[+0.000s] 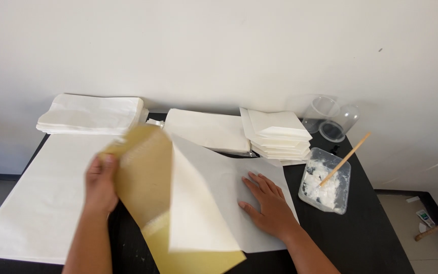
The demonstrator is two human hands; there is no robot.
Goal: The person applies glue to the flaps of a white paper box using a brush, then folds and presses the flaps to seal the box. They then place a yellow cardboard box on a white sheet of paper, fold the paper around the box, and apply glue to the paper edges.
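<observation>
Across the left half of the black table [376, 238] we list first a broad white sheet [41, 198], lying flat and running to the front left corner. Next, at the middle front, a partly folded paper piece [198, 203]: its white panel rests flat while a tan flap [143, 177] stands lifted on the left, long axis running from the back edge toward the front edge. Along the back edge we count three stacks of white paper: a wide one [92, 114] at back left, a flat one [209, 129] mid-back, a squarer pile [279, 133] to its right. Right of the piece: a clear tub of white paste [325, 186] with a wooden stick [344, 159] leaning in it, and clear cups [330, 119] behind.

Our left hand [100, 185] pinches the tan flap's left edge, fingers closed on it. Our right hand [267, 205] lies open and flat, pressing the white panel. The hands sit well apart, the piece between them, the left nearer the raised flap.
</observation>
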